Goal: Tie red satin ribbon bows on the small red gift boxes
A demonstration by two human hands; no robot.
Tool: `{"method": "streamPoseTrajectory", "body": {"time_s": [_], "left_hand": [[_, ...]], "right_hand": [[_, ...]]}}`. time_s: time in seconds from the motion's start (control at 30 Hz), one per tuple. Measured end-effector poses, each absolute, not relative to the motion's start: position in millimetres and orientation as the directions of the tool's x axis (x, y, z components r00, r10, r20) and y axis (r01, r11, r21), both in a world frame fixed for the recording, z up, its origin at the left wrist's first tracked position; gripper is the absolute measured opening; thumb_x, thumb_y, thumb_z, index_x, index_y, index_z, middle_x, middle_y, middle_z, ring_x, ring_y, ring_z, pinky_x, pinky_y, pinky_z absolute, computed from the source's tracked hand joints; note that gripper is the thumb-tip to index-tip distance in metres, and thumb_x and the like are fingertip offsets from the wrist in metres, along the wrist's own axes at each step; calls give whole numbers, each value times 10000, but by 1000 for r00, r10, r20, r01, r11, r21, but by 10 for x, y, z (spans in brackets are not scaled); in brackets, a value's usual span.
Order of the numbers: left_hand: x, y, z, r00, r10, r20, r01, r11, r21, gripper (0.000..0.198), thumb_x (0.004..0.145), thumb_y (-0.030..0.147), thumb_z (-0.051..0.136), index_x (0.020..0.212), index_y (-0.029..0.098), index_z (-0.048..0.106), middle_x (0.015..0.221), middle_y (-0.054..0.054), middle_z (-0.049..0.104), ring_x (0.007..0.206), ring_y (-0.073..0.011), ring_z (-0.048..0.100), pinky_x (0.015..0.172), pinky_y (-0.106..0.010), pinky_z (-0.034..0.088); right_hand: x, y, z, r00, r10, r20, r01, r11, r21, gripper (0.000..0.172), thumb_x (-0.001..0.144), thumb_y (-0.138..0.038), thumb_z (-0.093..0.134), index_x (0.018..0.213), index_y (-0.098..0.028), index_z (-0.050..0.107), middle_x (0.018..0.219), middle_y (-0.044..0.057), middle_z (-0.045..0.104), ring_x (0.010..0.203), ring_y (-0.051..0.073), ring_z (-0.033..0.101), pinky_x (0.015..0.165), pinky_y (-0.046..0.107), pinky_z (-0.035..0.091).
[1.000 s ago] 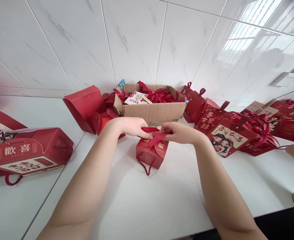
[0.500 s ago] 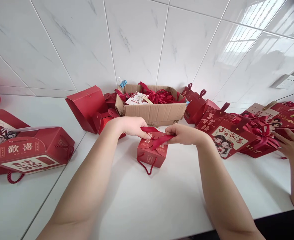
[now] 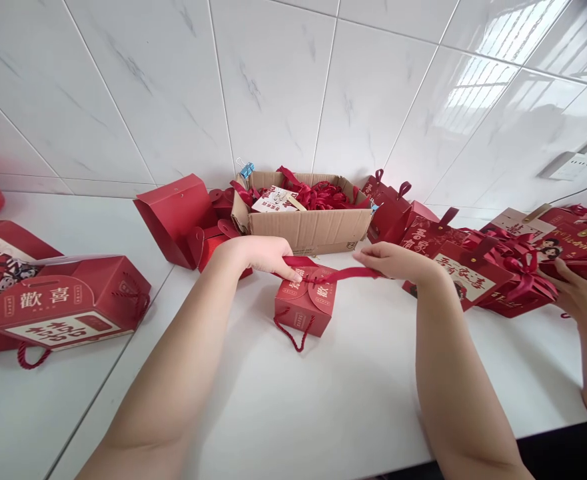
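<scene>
A small red gift box (image 3: 303,317) with gold characters stands on the white table before me, a twisted rope handle hanging at its front. Red ribbon (image 3: 349,273) runs through the closure of its lid and stretches out to the right. My left hand (image 3: 268,257) is closed at the box's top left, pinching the ribbon's other side, with the thumb against the lid. Right of the box, my right hand (image 3: 396,260) is closed on the ribbon's end and holds it taut just above the table.
Behind the box is a cardboard carton (image 3: 308,230) heaped with red ribbons. An open red box (image 3: 178,217) sits left of it. Larger gift boxes (image 3: 68,300) lie at far left. Several decorated boxes (image 3: 466,273) crowd the right, where another person's hand (image 3: 580,293) touches one.
My right hand has moved right and drawn the ribbon out straight across the lid. The left hand stays at the box. The other person's hand shifted slightly.
</scene>
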State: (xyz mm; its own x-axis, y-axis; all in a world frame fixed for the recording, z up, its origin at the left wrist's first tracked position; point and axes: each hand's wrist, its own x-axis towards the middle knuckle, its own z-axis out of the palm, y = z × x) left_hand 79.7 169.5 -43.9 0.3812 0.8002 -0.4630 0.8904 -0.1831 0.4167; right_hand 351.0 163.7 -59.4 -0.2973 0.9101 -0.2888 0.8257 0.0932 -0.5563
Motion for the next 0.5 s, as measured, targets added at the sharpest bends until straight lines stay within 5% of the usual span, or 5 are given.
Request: {"method": "streamPoseTrajectory", "body": {"time_s": [0.23, 0.5], "left_hand": [[756, 1604, -343, 359, 833, -421, 902, -193, 387, 467, 667, 648, 622, 579, 218, 461, 584, 20, 421, 474, -124, 306, 475, -284, 203], [556, 1510, -174, 231, 973, -28, 743, -158, 650, 431, 849, 611, 465, 840, 244, 690, 797, -28, 648, 747, -188, 601, 651, -271, 450]], "right_hand": [[3685, 1674, -584, -90, 996, 2, 663, 61, -746, 485, 928, -559, 396, 675, -183, 568, 744, 43, 655, 597, 117, 557, 634, 258, 447], [3718, 1593, -451, 139, 981, 138, 592, 30, -805, 482, 918, -558, 438, 702, -183, 651, 828, 76, 718, 712, 167, 641, 688, 283, 478]]}}
